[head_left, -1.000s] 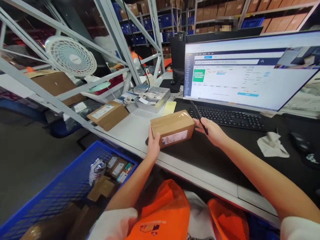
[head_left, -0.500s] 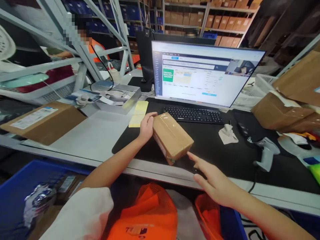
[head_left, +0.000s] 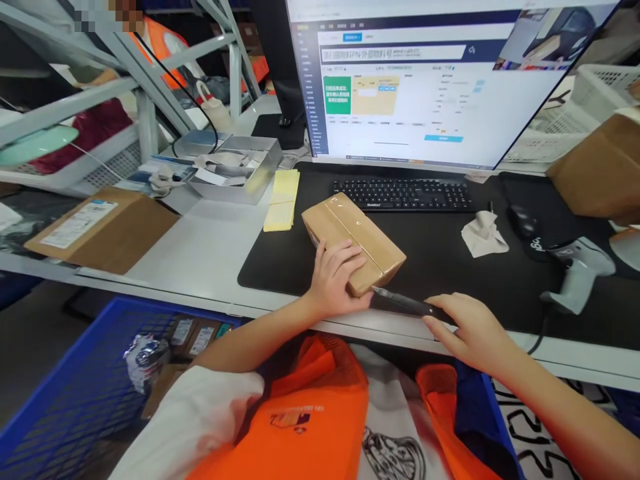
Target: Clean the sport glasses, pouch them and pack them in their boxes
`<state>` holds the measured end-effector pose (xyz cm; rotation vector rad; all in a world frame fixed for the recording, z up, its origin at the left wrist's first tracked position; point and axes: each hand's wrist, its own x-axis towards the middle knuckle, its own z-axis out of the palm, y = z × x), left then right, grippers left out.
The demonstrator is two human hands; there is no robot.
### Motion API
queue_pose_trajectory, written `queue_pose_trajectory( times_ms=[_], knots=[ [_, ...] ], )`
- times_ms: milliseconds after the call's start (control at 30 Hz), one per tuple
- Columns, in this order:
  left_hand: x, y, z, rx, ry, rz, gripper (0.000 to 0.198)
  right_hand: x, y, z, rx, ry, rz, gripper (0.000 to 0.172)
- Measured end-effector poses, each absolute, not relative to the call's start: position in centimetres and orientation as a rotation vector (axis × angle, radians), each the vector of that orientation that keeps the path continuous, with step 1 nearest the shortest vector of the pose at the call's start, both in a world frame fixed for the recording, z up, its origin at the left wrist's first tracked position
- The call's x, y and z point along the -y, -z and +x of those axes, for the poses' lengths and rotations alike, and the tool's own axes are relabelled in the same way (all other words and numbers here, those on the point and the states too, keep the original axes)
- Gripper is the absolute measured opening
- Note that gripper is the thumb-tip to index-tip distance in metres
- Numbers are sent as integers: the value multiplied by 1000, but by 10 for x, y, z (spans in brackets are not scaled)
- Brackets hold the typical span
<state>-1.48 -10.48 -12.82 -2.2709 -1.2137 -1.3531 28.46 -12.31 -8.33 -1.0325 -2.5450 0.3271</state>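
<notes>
A small taped cardboard box [head_left: 367, 233] rests on the black desk mat [head_left: 430, 243] in front of the keyboard, turned at a slant. My left hand [head_left: 336, 279] grips its near left side, fingers lying over the top and thumb along the near edge. In my right hand [head_left: 467, 330] is a black-handled utility knife [head_left: 407, 305], pointing left. The blade tip is at the near corner of the box, close to my left thumb; whether it touches the cardboard I cannot tell.
Behind the mat stand a keyboard [head_left: 400, 195] and a monitor [head_left: 430, 120]. To the right lie a crumpled tissue [head_left: 484, 235], a mouse [head_left: 523, 221] and a barcode scanner [head_left: 580, 273]. Leftward are yellow slips [head_left: 281, 200], another carton [head_left: 103, 230] and, below, a blue crate [head_left: 65, 393].
My left hand has shifted from the box's far left end to its near side. My right hand, earlier spread near the box, now holds the utility knife. The view has tipped downward.
</notes>
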Motion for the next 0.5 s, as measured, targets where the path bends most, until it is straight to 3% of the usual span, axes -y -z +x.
queue_pose_trajectory(
  times_ms=[500],
  knots=[
    [101,140,-19,1282,1373,-2276,60,111,71,292,2539,-283,-1129,31]
  ],
)
